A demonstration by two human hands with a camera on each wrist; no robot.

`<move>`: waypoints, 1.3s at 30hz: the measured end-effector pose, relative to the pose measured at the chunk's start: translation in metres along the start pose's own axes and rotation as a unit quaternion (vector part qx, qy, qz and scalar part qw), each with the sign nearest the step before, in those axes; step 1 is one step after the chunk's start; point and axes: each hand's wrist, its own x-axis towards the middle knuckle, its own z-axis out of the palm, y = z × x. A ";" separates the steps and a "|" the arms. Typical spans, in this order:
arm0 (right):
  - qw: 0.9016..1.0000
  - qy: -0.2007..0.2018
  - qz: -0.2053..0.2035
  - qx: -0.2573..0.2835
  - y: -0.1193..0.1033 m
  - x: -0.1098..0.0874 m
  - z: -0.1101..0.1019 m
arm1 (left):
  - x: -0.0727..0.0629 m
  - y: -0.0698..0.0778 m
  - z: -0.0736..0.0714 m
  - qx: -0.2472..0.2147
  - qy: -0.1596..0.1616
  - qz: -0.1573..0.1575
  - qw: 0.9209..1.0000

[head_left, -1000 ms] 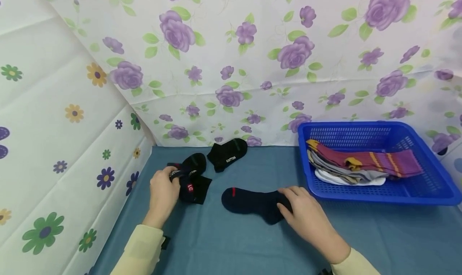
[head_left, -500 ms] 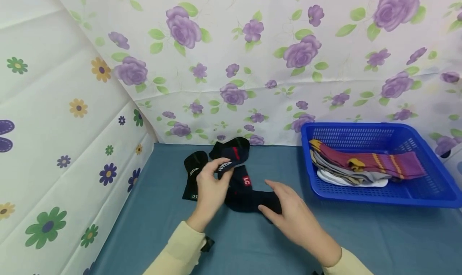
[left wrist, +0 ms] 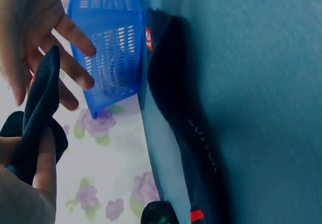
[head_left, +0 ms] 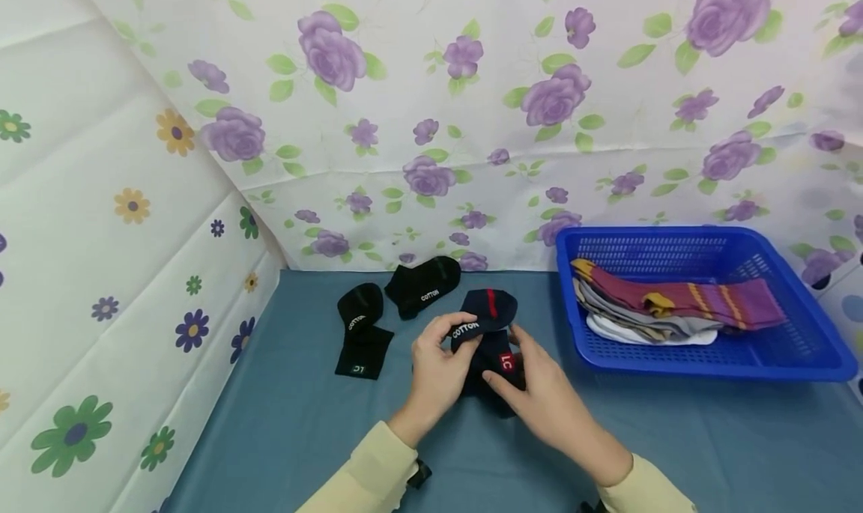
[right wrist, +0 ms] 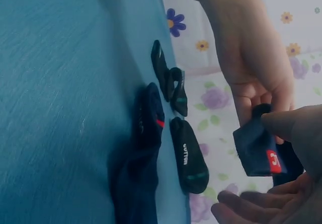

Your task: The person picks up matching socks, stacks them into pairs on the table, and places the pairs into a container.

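Note:
My left hand pinches a navy ankle sock with a red stripe, white COTTON lettering and a red LC tag, held up off the table. Around the tagged cuff, my right hand has its fingers spread and extended; the left wrist view shows them apart beside the sock. Whether its thumb touches the cuff, I cannot tell. Below both hands a second navy sock lies flat on the table, mostly hidden in the head view. Two black socks lie further left: one with its cuff toward me, one near the wall.
At the back right stands a blue perforated basket holding a maroon-and-yellow striped sock with grey and white socks under it. A blue-green cloth covers the table. Floral sheets hang behind and at the left.
My left hand has lifted the navy sock from the black sock at the left and carried it right, over the other navy sock. My right hand has let go of that lower sock.

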 end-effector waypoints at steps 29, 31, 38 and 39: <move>0.996 0.079 -0.018 0.028 0.014 0.009 -0.012 | 0.009 0.004 -0.015 -0.059 0.014 -0.030 0.998; 0.996 0.078 -0.014 0.027 0.015 0.009 -0.014 | 0.010 0.001 -0.017 -0.070 0.018 -0.033 0.997; 0.997 0.066 0.005 0.031 0.017 0.008 -0.017 | 0.013 0.002 -0.031 -0.113 0.027 -0.079 0.990; 0.997 0.064 0.008 0.029 0.018 0.007 -0.018 | 0.014 0.002 -0.033 -0.124 0.026 -0.086 0.988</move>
